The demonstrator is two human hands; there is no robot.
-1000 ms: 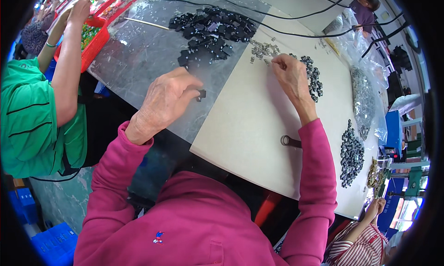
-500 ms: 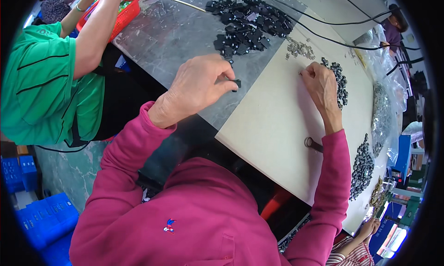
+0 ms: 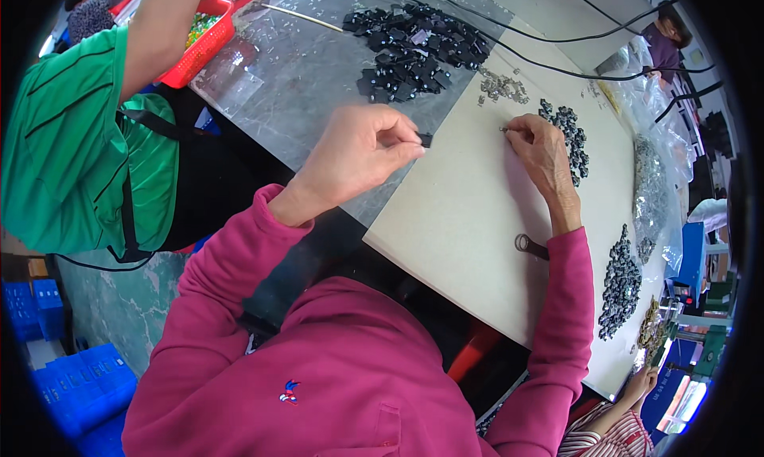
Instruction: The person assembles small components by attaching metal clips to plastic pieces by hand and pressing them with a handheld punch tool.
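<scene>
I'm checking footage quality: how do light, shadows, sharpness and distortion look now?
Head view: black rounded corners, wide-lens bending at the rim; a soft shadow on the pale board beside the right hand; whitish glare on the gray tabletop. Same view: the dark piece in the left hand shows little detail, and the right hand's tiny piece is too small to identify.

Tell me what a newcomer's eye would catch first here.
The bright pink sweater fills the lower middle, its left hand pinching a black piece and its right hand a tiny bit over the pale board. Beyond them, at the top centre, a black heap spreads on the grey surface. At the left edge stands out a co-worker's green shirt.
</scene>
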